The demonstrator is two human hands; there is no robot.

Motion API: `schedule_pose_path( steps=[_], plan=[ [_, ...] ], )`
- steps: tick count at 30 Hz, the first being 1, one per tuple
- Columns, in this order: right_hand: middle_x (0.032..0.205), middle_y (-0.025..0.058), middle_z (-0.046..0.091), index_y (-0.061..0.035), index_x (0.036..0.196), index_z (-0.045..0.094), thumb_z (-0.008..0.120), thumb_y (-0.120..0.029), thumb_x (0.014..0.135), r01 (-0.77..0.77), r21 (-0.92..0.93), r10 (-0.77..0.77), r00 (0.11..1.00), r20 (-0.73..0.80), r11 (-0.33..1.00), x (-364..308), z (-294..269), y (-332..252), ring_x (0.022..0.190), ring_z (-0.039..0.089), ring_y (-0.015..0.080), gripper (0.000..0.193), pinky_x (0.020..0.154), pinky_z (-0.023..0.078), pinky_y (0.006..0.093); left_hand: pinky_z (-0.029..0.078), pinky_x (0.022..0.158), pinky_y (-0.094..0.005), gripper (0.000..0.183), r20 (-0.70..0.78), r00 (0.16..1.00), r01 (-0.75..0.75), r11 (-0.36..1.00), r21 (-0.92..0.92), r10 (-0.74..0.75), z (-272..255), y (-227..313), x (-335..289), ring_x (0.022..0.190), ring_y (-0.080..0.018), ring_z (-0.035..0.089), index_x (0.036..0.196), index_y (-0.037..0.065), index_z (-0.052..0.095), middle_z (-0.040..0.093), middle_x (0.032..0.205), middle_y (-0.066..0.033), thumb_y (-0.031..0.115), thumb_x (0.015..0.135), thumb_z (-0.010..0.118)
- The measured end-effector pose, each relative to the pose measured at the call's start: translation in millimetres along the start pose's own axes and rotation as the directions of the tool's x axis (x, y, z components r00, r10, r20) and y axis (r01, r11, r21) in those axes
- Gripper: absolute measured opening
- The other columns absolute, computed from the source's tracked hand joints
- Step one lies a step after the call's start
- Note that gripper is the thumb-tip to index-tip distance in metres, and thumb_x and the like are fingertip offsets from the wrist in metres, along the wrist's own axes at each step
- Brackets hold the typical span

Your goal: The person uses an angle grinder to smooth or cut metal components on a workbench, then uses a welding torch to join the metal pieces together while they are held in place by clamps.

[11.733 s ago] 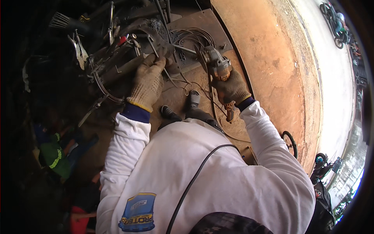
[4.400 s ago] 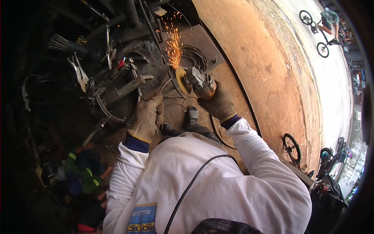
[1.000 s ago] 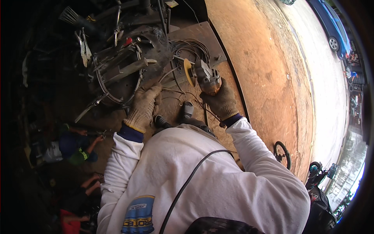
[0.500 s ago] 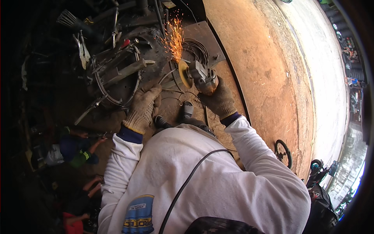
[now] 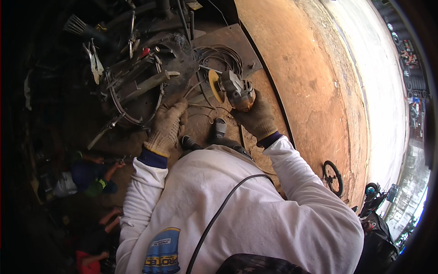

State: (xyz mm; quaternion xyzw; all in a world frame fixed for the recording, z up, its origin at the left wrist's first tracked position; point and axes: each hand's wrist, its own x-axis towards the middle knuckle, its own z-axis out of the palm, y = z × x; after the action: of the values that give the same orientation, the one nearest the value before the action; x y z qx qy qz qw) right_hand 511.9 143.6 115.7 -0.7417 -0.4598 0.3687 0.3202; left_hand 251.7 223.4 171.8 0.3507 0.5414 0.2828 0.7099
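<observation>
In a dirty knitted work glove, my right hand (image 5: 256, 119) is closed around the body of an angle grinder (image 5: 240, 92). The grinder's yellowish disc (image 5: 213, 84) faces left, and no sparks come off it. My left hand (image 5: 169, 122), also gloved, is closed on a thin metal rod (image 5: 193, 88) that slants up toward the disc. Whether rod and disc touch I cannot tell. Just left of that hand, a round metal ring frame (image 5: 117, 101) lies on the dark workbench, with metal bars across it.
Locking pliers (image 5: 94, 64) are by the ring, with a brush (image 5: 75, 25) behind them. A coil of wire (image 5: 233, 58) lies on a metal plate (image 5: 228, 38) beyond the grinder. People (image 5: 93, 178) sit at lower left. A bicycle wheel (image 5: 332, 177) and motorcycle (image 5: 378, 230) stand at right.
The orange sparks that sprayed up from the disc have stopped. My hands, the grinder and the rod are in nearly the same place.
</observation>
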Motion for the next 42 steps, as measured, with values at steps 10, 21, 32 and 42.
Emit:
schedule_pose_path(
  steps=[10,21,32,42],
  plan=[
    [0.125,0.0224,0.069,-0.0019,0.146,0.046,0.091,-0.035,0.071,-0.055,-0.154,0.054,0.998,-0.011,0.987,2,3,1,0.115,0.069,0.037,0.094,0.096,0.055,0.0427,0.032,0.039,-0.0248,0.015,0.032,0.999,0.019,0.998,-0.059,-0.017,4,5,-6,0.042,-0.0084,0.041,0.099,0.012,0.067,0.051,0.061,0.0028,0.026,0.1,0.068],
    [0.123,0.0231,0.07,0.0002,0.144,0.046,0.091,-0.032,0.071,-0.117,-0.149,0.119,0.993,0.004,0.982,3,2,-5,0.113,0.07,0.0369,0.091,0.095,0.056,0.0426,0.033,0.039,-0.0256,0.016,-0.032,0.999,0.023,1.0,-0.017,-0.023,2,7,-8,0.04,-0.0094,0.042,0.093,0.012,0.066,0.051,0.06,0.0022,0.027,0.099,0.067],
    [0.122,0.0226,0.07,0.0004,0.142,0.048,0.09,-0.028,0.072,-0.062,-0.104,0.062,0.998,-0.001,0.993,3,4,-9,0.113,0.07,0.0354,0.087,0.095,0.056,0.0415,0.033,0.037,-0.0231,0.012,0.007,1.0,0.013,1.0,0.008,-0.013,-1,3,1,0.041,-0.0073,0.042,0.099,0.012,0.07,0.052,0.061,0.0037,0.024,0.101,0.066],
    [0.12,0.0224,0.071,0.0006,0.14,0.05,0.091,-0.028,0.071,-0.12,-0.093,0.116,0.992,-0.053,0.988,4,2,-4,0.11,0.071,0.0353,0.085,0.093,0.057,0.042,0.032,0.037,-0.0228,0.012,0.003,1.0,-0.003,1.0,-0.008,0.003,-9,3,3,0.041,-0.007,0.041,0.098,0.014,0.07,0.052,0.061,0.0033,0.025,0.101,0.067]
  ],
)
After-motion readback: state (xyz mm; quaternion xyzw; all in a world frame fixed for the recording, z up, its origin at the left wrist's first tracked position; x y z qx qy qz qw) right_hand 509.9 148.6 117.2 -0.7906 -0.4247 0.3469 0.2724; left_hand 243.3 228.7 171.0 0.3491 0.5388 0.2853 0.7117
